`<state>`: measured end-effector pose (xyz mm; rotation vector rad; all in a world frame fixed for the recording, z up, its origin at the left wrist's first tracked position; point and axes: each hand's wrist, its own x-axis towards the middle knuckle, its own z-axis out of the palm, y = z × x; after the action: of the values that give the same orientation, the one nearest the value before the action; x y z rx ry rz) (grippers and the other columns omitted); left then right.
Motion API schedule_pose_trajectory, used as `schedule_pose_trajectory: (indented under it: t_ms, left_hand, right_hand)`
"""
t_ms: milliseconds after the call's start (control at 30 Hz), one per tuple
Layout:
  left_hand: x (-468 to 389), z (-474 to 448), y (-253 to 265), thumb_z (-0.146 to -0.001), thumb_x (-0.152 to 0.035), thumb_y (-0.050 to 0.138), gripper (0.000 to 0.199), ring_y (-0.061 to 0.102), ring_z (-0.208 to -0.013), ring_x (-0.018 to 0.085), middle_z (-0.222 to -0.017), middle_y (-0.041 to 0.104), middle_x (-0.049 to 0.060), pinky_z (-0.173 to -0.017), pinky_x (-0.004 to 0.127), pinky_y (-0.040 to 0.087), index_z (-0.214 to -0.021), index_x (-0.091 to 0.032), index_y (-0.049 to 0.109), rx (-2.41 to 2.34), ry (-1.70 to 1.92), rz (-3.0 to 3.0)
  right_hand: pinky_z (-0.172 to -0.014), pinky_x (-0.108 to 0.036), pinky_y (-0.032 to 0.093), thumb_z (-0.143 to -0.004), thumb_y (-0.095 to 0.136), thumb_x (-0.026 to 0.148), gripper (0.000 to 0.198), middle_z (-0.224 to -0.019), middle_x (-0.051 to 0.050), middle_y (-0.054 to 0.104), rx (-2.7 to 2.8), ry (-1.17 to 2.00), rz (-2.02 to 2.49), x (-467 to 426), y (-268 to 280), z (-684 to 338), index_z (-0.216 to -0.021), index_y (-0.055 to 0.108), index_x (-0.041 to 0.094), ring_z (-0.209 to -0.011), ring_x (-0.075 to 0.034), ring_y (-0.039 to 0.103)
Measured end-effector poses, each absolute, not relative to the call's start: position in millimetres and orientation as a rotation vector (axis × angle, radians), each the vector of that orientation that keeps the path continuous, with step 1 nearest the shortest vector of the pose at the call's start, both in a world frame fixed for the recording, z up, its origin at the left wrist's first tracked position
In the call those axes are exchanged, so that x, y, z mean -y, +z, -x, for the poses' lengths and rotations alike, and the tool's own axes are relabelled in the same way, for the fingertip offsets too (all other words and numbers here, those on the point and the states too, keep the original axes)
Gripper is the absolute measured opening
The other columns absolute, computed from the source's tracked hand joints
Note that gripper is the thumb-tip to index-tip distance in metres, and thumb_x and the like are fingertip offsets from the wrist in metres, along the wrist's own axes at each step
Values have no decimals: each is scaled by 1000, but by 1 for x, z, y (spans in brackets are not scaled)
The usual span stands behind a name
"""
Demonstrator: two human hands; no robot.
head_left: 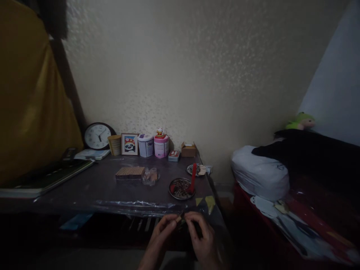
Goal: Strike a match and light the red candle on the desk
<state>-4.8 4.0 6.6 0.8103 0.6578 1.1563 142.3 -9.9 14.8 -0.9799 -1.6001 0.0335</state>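
Observation:
My left hand (165, 229) is closed in a pinch on a small tan piece (179, 218), held just off the table's front edge. Close by, my right hand (200, 231) is also pinched, its fingertips at the piece's other end; what they grip is too small and dark to make out. Beyond the hands lies a round metal plate (170, 192) of small dark and pale bits, with a red spoon (193, 178) standing up from it. A row of thin brown pieces (129, 173) lies further left, beside a clear plastic bag (150, 176) with something tan inside.
Behind, a second plate (189, 169) holds pale sticks. Along the wall stand a clock (98, 135), a yellow cup (114, 145), a framed panda picture (129, 144), two tubs (146, 146) and a small cardboard box (188, 150). A white bag (260, 172) is at right.

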Motion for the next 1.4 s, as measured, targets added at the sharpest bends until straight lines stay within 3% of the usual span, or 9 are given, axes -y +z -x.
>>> schedule_pose_trajectory:
  t_ms: [400,1100,1400]
  left_hand:
    - [-6,3,5,-68,-30,72,23,61,-91,20,-93,72,6,-84,30,40,-88,-19,67,-620,1223,-781]
    - [-4,1,12,-66,-32,73,23,59,-75,17,-79,67,3,-70,26,42,-83,-18,66,-621,1269,-757]
    - [-5,2,10,-72,-29,68,17,59,-86,17,-88,69,3,-79,26,41,-86,-19,67,-604,1252,-796]
  right_hand:
    - [-75,-24,54,-87,50,17,11,-86,-4,69,1591,18,987,13,23,-144,-90,58,22,-84,-14,67]
    - [-74,-25,55,-87,50,17,13,-87,-4,71,1640,-116,1004,6,19,-142,-95,58,23,-83,-15,68]
    - [-75,-25,55,-87,51,18,12,-89,-4,71,1665,-105,1033,7,16,-143,-94,58,24,-84,-16,68]
